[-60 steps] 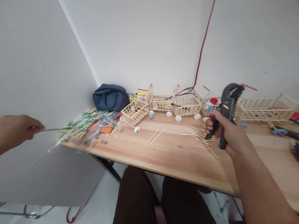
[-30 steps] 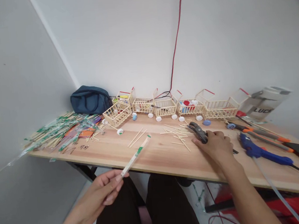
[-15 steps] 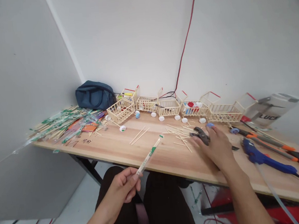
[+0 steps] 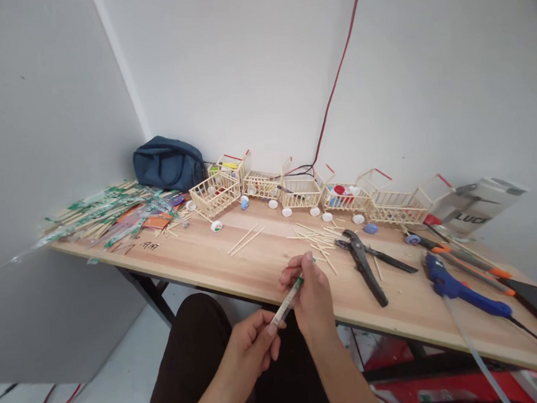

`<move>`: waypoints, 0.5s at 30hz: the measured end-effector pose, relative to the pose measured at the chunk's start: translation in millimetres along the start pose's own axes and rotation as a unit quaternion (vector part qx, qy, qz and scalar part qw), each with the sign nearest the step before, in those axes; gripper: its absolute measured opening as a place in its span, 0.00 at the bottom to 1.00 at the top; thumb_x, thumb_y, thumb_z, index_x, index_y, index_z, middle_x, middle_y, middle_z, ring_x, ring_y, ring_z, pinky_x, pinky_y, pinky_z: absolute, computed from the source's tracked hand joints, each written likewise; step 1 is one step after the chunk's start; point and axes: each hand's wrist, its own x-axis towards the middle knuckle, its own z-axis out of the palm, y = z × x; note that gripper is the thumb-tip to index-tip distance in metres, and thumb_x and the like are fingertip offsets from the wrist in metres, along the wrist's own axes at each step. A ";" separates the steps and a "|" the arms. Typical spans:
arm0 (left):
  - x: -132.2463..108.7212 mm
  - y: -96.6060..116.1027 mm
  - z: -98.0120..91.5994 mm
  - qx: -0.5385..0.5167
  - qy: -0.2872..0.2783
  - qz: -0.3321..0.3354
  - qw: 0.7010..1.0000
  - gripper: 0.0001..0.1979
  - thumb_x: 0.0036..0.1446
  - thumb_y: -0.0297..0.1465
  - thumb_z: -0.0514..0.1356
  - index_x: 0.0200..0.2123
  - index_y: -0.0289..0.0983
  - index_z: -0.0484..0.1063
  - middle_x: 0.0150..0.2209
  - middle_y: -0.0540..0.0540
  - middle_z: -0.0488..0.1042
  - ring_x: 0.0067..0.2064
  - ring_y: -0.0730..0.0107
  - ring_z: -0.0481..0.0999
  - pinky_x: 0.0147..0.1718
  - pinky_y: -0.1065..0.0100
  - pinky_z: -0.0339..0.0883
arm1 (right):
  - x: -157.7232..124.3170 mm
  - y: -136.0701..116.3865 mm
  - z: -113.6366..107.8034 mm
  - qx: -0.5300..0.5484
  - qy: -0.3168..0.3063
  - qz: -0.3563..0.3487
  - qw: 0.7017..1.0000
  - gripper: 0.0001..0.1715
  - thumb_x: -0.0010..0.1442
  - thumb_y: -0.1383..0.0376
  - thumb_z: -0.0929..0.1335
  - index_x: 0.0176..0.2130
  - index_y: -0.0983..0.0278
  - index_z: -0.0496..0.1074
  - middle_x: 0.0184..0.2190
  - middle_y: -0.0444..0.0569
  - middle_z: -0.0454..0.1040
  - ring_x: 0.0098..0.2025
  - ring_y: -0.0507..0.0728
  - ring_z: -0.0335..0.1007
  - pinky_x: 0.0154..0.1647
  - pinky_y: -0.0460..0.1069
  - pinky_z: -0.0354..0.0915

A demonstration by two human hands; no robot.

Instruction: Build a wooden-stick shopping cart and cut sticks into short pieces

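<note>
My left hand (image 4: 252, 348) grips the lower end of a packet of wrapped disposable chopsticks (image 4: 283, 307), with white and green printing on its sleeve. At the packet's upper end, my right hand (image 4: 313, 301) closes its fingers on the green part. The packet slants up to the right, just over the table's front edge. A black hand cutter (image 4: 364, 268) lies with its handles spread, right of my right hand. Thin wooden sticks (image 4: 321, 237) lie loose just beyond that hand.
Several small wooden-stick carts (image 4: 300, 195) line the wall. Wrapped chopsticks (image 4: 96, 220) are heaped at left beside a blue pouch (image 4: 169, 163). On the right are a blue glue gun (image 4: 464, 291), orange-tipped tools (image 4: 481, 270) and a carton (image 4: 480, 205). A red cable (image 4: 343, 63) hangs down the wall.
My right hand has left the black cutter on the table and moved left onto the chopstick packet's upper end. My left hand has shifted right and slightly down with the packet.
</note>
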 end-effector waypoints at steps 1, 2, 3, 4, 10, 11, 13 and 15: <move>0.3 0.0 1.4 0.001 0.003 0.002 1.000 0.26 0.53 0.52 0.60 0.37 0.32 0.69 0.18 0.56 0.62 0.16 0.83 0.49 0.17 0.75 0.38 | -1.9 2.5 -0.8 -0.001 0.001 0.001 1.000 0.28 0.56 0.42 0.67 0.28 0.64 0.67 0.16 0.40 0.70 0.18 0.49 0.66 0.21 0.44 0.63; 0.5 0.9 2.8 0.000 0.004 0.004 1.000 0.26 0.53 0.52 0.60 0.36 0.32 0.69 0.18 0.56 0.62 0.16 0.83 0.49 0.17 0.75 0.38 | -4.3 4.8 -1.7 -0.006 -0.002 0.002 1.000 0.28 0.57 0.42 0.67 0.28 0.63 0.66 0.16 0.40 0.70 0.18 0.50 0.67 0.22 0.44 0.64; 0.9 2.4 4.1 -0.001 0.004 0.008 1.000 0.26 0.53 0.52 0.60 0.36 0.32 0.70 0.18 0.55 0.61 0.16 0.83 0.49 0.17 0.74 0.38 | -7.1 7.1 -2.4 -0.013 -0.006 0.005 1.000 0.27 0.58 0.42 0.66 0.28 0.63 0.66 0.17 0.40 0.71 0.19 0.50 0.68 0.23 0.45 0.65; 1.3 4.3 5.5 -0.003 0.005 0.014 1.000 0.25 0.53 0.51 0.60 0.35 0.32 0.70 0.18 0.55 0.61 0.16 0.83 0.50 0.17 0.74 0.39 | -10.5 9.5 -2.9 -0.024 -0.013 0.010 1.000 0.27 0.59 0.42 0.66 0.29 0.63 0.66 0.18 0.41 0.72 0.21 0.51 0.70 0.24 0.45 0.65; 5.4 12.3 11.0 -0.008 0.008 0.045 0.999 0.22 0.55 0.48 0.60 0.31 0.33 0.68 0.19 0.55 0.61 0.17 0.83 0.50 0.17 0.74 0.40 | -34.3 24.8 -6.9 -0.096 -0.086 0.034 0.991 0.26 0.64 0.45 0.61 0.32 0.62 0.72 0.30 0.50 0.79 0.37 0.56 0.77 0.38 0.49 0.70; 5.7 11.7 10.3 -0.005 0.003 0.045 0.999 0.21 0.56 0.48 0.59 0.31 0.33 0.68 0.19 0.55 0.61 0.17 0.83 0.50 0.17 0.74 0.40 | -36.7 25.2 -10.0 -0.118 -0.099 0.032 0.987 0.27 0.64 0.45 0.61 0.33 0.63 0.74 0.33 0.51 0.80 0.40 0.57 0.76 0.43 0.50 0.70; 5.4 9.8 6.9 0.005 -0.009 0.046 0.999 0.21 0.57 0.47 0.59 0.33 0.33 0.68 0.20 0.54 0.62 0.18 0.83 0.50 0.17 0.74 0.40 | -38.7 21.3 -19.6 -0.168 -0.127 0.036 0.977 0.27 0.64 0.46 0.61 0.38 0.63 0.76 0.40 0.54 0.79 0.47 0.58 0.74 0.51 0.52 0.68; 3.7 8.1 1.4 0.018 -0.019 0.049 0.998 0.20 0.58 0.47 0.58 0.35 0.33 0.69 0.20 0.54 0.62 0.18 0.82 0.51 0.18 0.74 0.40 | -36.7 10.9 -32.0 -0.190 -0.137 0.023 0.972 0.28 0.64 0.46 0.62 0.46 0.63 0.76 0.48 0.55 0.77 0.52 0.59 0.71 0.55 0.54 0.66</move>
